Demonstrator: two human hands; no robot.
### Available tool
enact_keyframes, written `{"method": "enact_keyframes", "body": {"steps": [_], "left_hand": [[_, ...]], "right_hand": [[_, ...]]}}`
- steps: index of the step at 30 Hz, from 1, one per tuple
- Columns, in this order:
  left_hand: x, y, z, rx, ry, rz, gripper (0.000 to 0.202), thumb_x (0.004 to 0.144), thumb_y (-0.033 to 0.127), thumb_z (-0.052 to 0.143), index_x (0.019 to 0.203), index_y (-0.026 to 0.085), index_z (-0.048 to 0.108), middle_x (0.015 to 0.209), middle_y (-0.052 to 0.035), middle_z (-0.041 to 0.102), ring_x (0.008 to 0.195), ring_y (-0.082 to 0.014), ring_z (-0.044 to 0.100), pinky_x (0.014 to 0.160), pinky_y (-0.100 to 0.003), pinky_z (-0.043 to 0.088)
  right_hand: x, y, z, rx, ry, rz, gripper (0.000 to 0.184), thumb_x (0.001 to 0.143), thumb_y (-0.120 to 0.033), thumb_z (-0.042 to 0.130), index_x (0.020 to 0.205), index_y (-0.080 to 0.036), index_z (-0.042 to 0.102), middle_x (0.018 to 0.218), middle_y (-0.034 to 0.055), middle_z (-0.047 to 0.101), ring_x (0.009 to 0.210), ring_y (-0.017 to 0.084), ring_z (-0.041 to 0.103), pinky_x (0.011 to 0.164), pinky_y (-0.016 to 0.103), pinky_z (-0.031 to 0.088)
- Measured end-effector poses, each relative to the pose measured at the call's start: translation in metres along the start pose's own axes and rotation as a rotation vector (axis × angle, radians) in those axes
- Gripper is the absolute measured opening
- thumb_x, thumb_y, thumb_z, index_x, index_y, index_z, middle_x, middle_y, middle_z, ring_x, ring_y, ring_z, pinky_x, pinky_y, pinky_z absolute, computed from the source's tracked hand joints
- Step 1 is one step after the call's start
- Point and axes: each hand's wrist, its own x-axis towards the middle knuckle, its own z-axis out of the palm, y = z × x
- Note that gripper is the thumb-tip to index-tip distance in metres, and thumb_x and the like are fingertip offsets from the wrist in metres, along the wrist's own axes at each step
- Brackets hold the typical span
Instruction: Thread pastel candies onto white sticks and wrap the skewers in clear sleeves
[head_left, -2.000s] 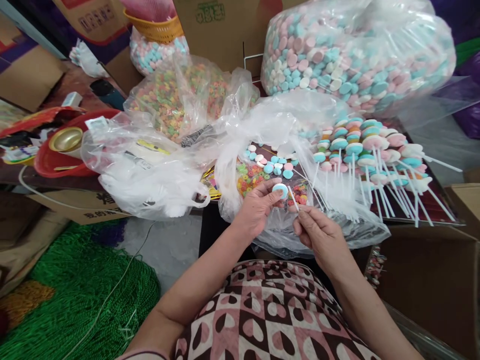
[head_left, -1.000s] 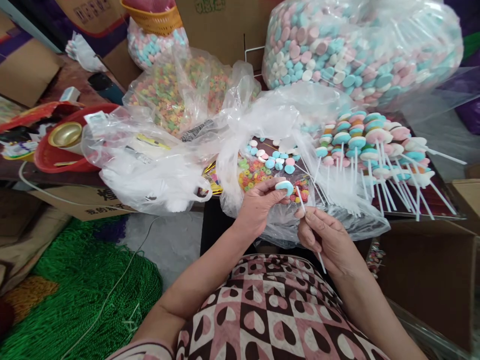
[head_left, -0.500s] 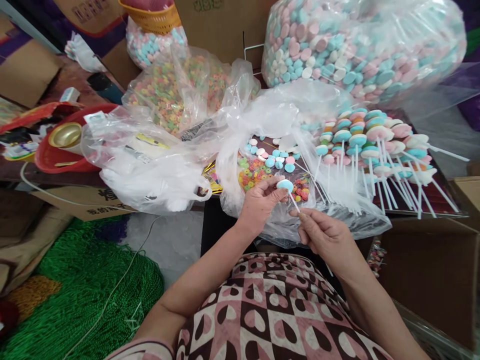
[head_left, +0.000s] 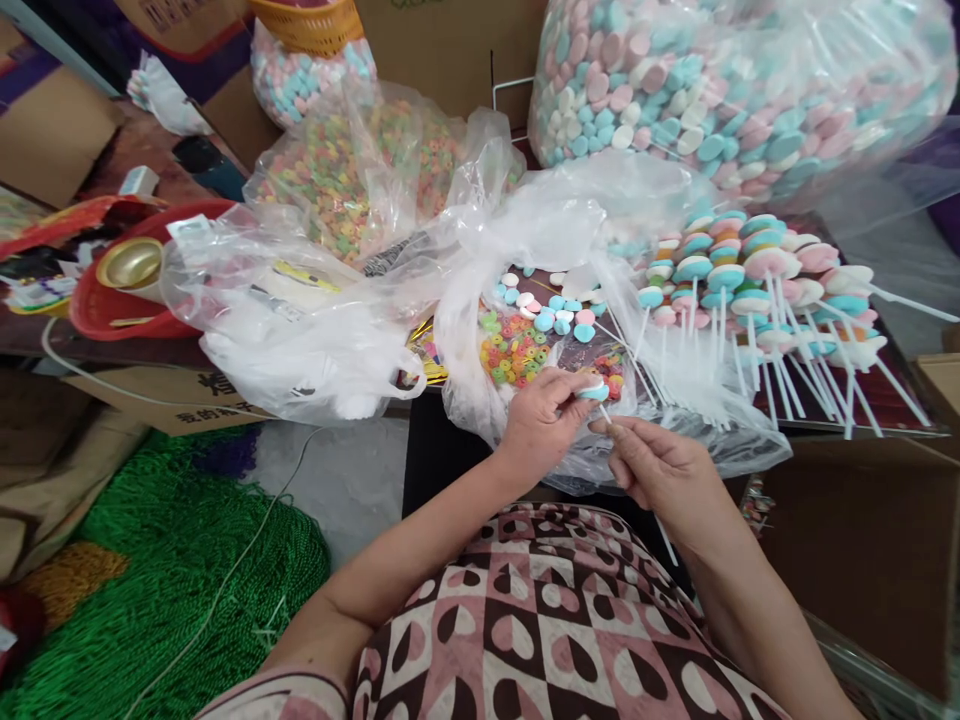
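My left hand [head_left: 546,420] pinches a blue-and-white marshmallow [head_left: 592,391] between thumb and fingers. Closed round a thin white stick [head_left: 605,412], my right hand [head_left: 660,462] is just to the right. The stick's upper end meets the marshmallow's underside; how deep it sits inside I cannot tell. Its lower end shows below my right palm. Just beyond my hands lie small ring-shaped gummies [head_left: 517,348] and loose pink, white and blue marshmallows [head_left: 562,314] on clear plastic.
Stacked candy skewers [head_left: 750,265] lie at the right, sticks toward me. Behind are a big bag of marshmallows [head_left: 675,100] and a bag of gummy rings [head_left: 360,170]. A white plastic bag [head_left: 315,360] and red basin [head_left: 97,300] stand left. An open carton [head_left: 862,550] is lower right.
Both hands have shifted slightly right and down in view with the marshmallow and stick. The marshmallow has tilted, showing its white layer, and less of the stick shows between the hands.
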Motion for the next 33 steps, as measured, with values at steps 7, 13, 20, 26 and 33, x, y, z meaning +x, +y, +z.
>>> {"method": "enact_keyframes", "body": {"steps": [7, 13, 20, 26, 33], "left_hand": [[0.014, -0.006, -0.015, 0.002, 0.113, 0.015, 0.015, 0.081, 0.024, 0.071, 0.094, 0.026, 0.077, 0.094, -0.0039, 0.067, 0.084, -0.0154, 0.059, 0.08, -0.028, 0.048], [-0.001, -0.009, -0.004, 0.068, 0.043, 0.014, 0.018, 0.082, 0.021, 0.067, 0.098, 0.026, 0.076, 0.092, -0.004, 0.066, 0.083, -0.0161, 0.06, 0.08, -0.029, 0.049], [0.005, 0.002, -0.009, 0.265, -0.132, 0.196, 0.031, 0.089, 0.015, 0.052, 0.11, 0.025, 0.071, 0.109, -0.0076, 0.066, 0.105, -0.0202, 0.061, 0.097, -0.033, 0.046], [0.052, -0.012, -0.047, 0.962, -0.135, 0.205, 0.02, 0.088, 0.018, 0.055, 0.095, 0.019, 0.074, 0.099, -0.0125, 0.065, 0.104, -0.0305, 0.054, 0.095, -0.046, 0.038], [0.073, -0.02, -0.045, 1.316, -0.367, 0.316, 0.016, 0.087, 0.021, 0.058, 0.091, 0.019, 0.073, 0.102, -0.0134, 0.061, 0.103, -0.0305, 0.048, 0.087, -0.044, 0.033]], "right_hand": [[0.0, 0.001, -0.005, -0.059, -0.094, -0.005, 0.037, 0.087, -0.05, 0.061, 0.099, -0.018, 0.072, 0.055, -0.0027, 0.053, 0.043, 0.01, 0.039, 0.042, 0.025, 0.028], [0.005, 0.013, 0.002, 0.0, 0.017, -0.063, 0.034, 0.09, -0.052, 0.059, 0.083, -0.02, 0.068, 0.049, -0.005, 0.043, 0.043, 0.01, 0.032, 0.041, 0.025, 0.02], [0.011, 0.017, 0.003, 0.155, 0.083, -0.068, 0.033, 0.087, -0.052, 0.064, 0.079, -0.02, 0.063, 0.05, -0.0057, 0.04, 0.044, 0.009, 0.03, 0.042, 0.024, 0.019], [0.011, 0.015, 0.0, 0.255, 0.145, -0.044, 0.034, 0.083, -0.052, 0.069, 0.086, -0.018, 0.067, 0.048, -0.0061, 0.04, 0.042, 0.008, 0.03, 0.04, 0.023, 0.017], [0.009, 0.015, 0.002, 0.259, 0.143, -0.04, 0.034, 0.084, -0.051, 0.068, 0.087, -0.017, 0.067, 0.049, -0.0061, 0.041, 0.042, 0.008, 0.03, 0.041, 0.023, 0.016]]}}
